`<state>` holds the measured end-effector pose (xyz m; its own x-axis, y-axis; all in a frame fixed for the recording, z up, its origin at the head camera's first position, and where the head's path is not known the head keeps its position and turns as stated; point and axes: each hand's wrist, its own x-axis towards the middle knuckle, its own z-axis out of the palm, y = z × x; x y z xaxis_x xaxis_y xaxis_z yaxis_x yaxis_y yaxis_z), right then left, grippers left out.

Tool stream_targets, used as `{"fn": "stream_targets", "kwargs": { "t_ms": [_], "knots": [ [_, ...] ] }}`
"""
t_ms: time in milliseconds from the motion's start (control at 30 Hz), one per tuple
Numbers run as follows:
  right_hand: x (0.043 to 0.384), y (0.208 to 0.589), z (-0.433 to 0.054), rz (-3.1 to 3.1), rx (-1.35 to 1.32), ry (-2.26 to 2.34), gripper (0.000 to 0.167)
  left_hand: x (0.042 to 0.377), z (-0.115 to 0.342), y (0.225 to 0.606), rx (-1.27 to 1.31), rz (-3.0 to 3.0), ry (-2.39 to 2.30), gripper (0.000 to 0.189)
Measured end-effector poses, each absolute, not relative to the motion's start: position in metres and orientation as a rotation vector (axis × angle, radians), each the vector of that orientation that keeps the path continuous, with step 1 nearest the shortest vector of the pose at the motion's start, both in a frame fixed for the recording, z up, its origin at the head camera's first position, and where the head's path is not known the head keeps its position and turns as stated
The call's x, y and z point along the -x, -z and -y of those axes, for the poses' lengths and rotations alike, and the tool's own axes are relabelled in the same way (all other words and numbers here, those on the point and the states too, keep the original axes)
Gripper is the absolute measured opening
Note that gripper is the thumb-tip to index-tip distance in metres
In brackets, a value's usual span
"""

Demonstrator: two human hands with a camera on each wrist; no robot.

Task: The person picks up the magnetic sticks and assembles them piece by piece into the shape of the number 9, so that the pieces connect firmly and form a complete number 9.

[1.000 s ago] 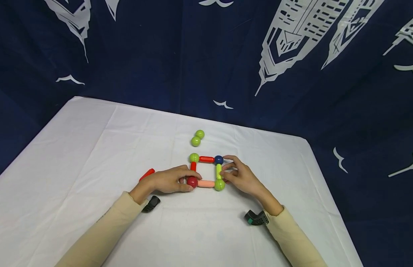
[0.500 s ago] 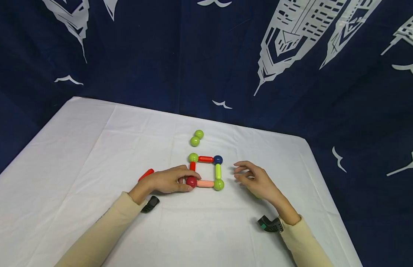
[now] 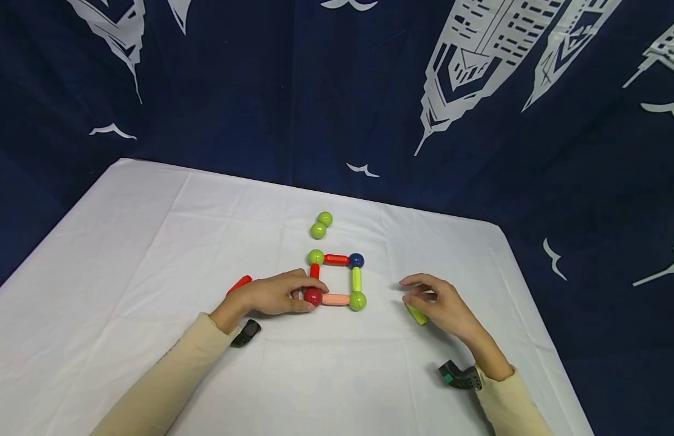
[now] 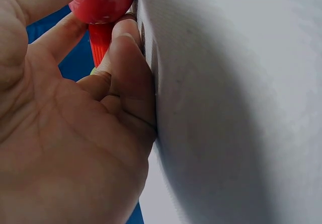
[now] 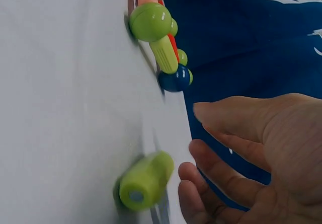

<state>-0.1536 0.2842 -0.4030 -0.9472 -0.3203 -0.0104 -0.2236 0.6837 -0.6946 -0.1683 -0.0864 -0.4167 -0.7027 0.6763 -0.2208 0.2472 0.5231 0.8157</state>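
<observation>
My left hand [image 3: 277, 293] grips the red ball [image 3: 313, 297] between thumb and fingers at the near left corner of a square of magnetic balls and rods lying on the table. The square's other corners are a green ball [image 3: 315, 257], a blue ball [image 3: 356, 260] and another green ball [image 3: 357, 301]. Two red rods, a yellow-green rod [image 3: 356, 280] and a pink rod [image 3: 335, 300] join them. To the right, my right hand [image 3: 446, 309] hovers with loosely bent fingers over a loose lime-green rod [image 3: 415, 314]; the right wrist view shows a gap between fingers and rod [image 5: 146, 181].
Two loose green balls [image 3: 321, 224] lie together behind the square. A red rod [image 3: 239, 284] lies beside the left wrist, partly hidden by it. White cloth covers the table [image 3: 337, 375], and a dark blue printed curtain [image 3: 233, 91] hangs behind.
My right hand has left the square's right side and moved right and toward me, over the loose lime-green rod. The left hand stays on the red ball.
</observation>
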Motion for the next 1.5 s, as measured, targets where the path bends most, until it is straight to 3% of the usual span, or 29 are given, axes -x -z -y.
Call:
{"fn": "stream_targets", "kwargs": {
  "t_ms": [233,867,1233,1500],
  "knots": [
    [0.145,0.402,-0.305,-2.595,0.419,1.166,0.025,0.168,0.086,0.415,-0.762,-2.237,-1.081,0.041],
    [0.139,0.412,-0.313,-2.676,0.762,1.055,0.039,0.168,0.086,0.415,-0.749,-2.236,-1.081,0.041],
    [0.141,0.406,-0.283,-2.796,0.445,0.925,0.044,0.168,0.086,0.415,-0.752,-2.244,-1.071,0.041],
    [0.135,0.398,-0.266,-2.508,0.43,1.149,0.037,0.169,0.086,0.417,-0.745,-2.249,-1.064,0.041]
  ]
}}
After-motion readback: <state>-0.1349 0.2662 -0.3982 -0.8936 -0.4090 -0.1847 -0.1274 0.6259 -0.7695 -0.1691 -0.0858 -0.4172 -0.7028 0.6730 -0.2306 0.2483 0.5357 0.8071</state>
